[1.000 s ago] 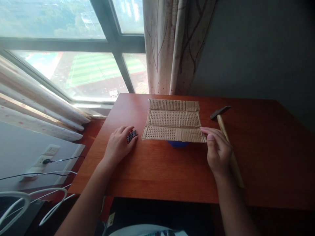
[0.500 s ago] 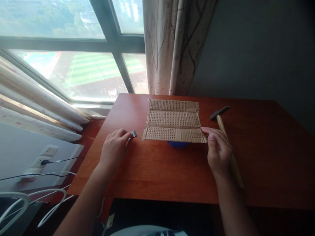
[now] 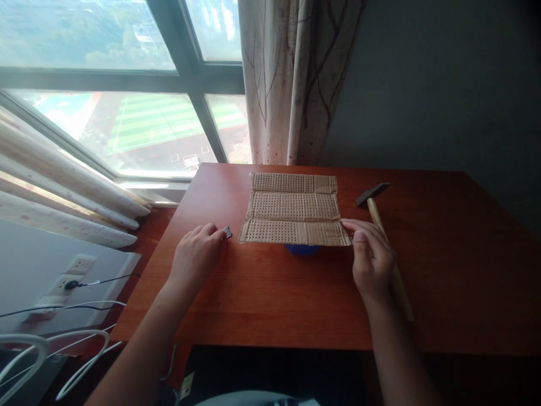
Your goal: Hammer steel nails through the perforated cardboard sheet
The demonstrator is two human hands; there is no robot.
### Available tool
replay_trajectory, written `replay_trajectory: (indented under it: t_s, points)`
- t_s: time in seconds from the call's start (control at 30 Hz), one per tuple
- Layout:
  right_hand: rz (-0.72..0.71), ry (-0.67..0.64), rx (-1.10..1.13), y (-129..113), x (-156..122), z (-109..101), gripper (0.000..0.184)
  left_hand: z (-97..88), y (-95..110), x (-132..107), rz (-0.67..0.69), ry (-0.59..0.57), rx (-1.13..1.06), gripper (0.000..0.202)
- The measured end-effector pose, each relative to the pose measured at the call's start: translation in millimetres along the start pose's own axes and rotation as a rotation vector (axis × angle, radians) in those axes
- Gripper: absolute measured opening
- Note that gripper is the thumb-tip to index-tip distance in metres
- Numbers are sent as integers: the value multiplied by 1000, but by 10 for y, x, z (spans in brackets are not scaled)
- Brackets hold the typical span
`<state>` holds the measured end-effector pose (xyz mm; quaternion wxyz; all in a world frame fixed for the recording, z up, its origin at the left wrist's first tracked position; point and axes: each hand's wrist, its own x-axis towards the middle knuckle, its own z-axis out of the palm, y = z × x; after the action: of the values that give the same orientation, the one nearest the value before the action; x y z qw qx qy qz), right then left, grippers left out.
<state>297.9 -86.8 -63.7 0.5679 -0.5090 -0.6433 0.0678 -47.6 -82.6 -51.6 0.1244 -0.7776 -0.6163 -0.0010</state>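
A sheet of brown cardboard (image 3: pixel 274 206), creased across and pierced with rows of small holes, lies raised on a blue object (image 3: pixel 302 249) that is mostly hidden beneath it. My right hand (image 3: pixel 374 256) is at the near right corner, its fingers curled against the cardboard's edge. To the left of the sheet, my left hand (image 3: pixel 198 251) has its fingertips pinched on a small cluster of thin metal rods (image 3: pixel 227 232), partly covered by the fingers. Both hands are over the tabletop.
A hammer (image 3: pixel 376 211) with a wooden handle lies right of the cardboard, its handle partly behind my right hand. The reddish wooden table (image 3: pixel 262 304) ends near my body. At the left are a curtain (image 3: pixel 63 186), wall sockets (image 3: pixel 63 285) and white cables (image 3: pixel 80 332).
The whole view has shifted slightly, so everything sits a little further left. My left fingers cover a bit more of the metal rods; my right hand stays at the cardboard's corner.
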Motion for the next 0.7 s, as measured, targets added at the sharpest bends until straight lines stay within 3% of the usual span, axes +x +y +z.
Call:
replay_trajectory:
  t_s: [0.27, 0.37, 0.43, 0.57, 0.63, 0.7]
  points:
    - [8, -13, 16, 4, -2, -5, 28, -41, 34, 19, 34, -42, 13, 26]
    - [17, -20, 14, 3, 0, -9, 29, -124, 55, 3, -11, -26, -67, 24]
    - [22, -24, 9, 3, 3, -12, 29, -213, 46, -25, -64, 24, -232, 19]
    - [14, -25, 17, -2, 9, -18, 27, -479, 70, -62, -243, 219, -791, 14]
    - [-9, -44, 26, -14, 13, -23, 26, -629, 174, -24, -364, 318, -1020, 17]
    - [-58, -86, 17, -31, 17, -27, 26, -745, 344, 72, -369, 366, -1187, 17]
